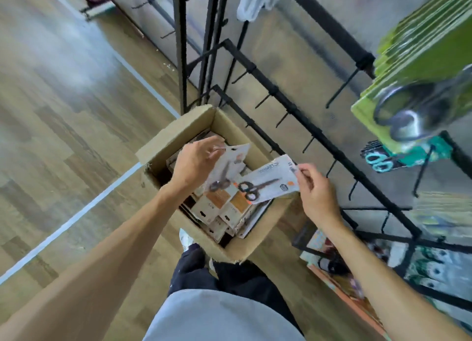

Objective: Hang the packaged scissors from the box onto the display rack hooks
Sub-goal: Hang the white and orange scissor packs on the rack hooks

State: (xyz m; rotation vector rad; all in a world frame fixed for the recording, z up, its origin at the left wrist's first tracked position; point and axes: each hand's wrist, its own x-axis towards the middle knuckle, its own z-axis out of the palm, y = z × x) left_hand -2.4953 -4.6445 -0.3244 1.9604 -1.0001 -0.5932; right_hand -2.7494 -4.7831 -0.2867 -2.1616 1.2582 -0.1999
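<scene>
Head view shows us looking down past our own arms into an open cardboard box (178, 134) standing on the wood-pattern floor (63, 98). Our left hand (194, 162) pinches the top edge of one scissors pack (224, 169), a pale card with dark-handled scissors, held just above the box. Our right hand (316, 190) pinches the end of a second scissors pack (268, 181), tilted flat over the box's right side, its black and orange handles nearest us. The two cards overlap at their lower corners. More carded packs (222, 208) lie stacked inside the box. To the right stands the black display rack (319, 136), many of its hooks (339, 90) bare. Green carded goods (419, 49) hang higher up at the right, and teal-handled scissors (380, 162) hang below them, blurred.
</scene>
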